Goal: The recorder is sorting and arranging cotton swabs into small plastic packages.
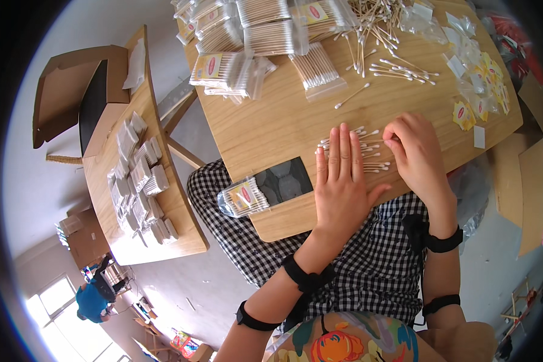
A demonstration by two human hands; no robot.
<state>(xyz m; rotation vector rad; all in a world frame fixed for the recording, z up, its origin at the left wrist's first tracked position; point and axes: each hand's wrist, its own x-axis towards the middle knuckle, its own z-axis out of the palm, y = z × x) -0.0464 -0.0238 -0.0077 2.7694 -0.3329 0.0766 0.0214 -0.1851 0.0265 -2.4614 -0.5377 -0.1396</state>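
Note:
My left hand (342, 187) lies flat, fingers stretched out, over a small row of cotton swabs (377, 167) on the wooden table (253, 133). White swab tips stick out past its fingers on the right and far sides. Just right of that row, my right hand (419, 158) has its fingers curled in and pressed together. Whatever those fingertips may pinch is hidden. A filled clear bag of swabs (244, 198) with a yellow label lies by the near left edge, beside a dark pad (286, 180). One loose swab (352, 96) rests beyond my hands.
Stacked swab bags (271, 33) fill the far left, beside a heap of loose swabs (377, 18). Yellow labels (493, 84) and clear bags (461, 27) lie at the right. A side table (181, 226) carries more packs (140, 175) and an open carton (72, 78). A person (92, 301) is far off.

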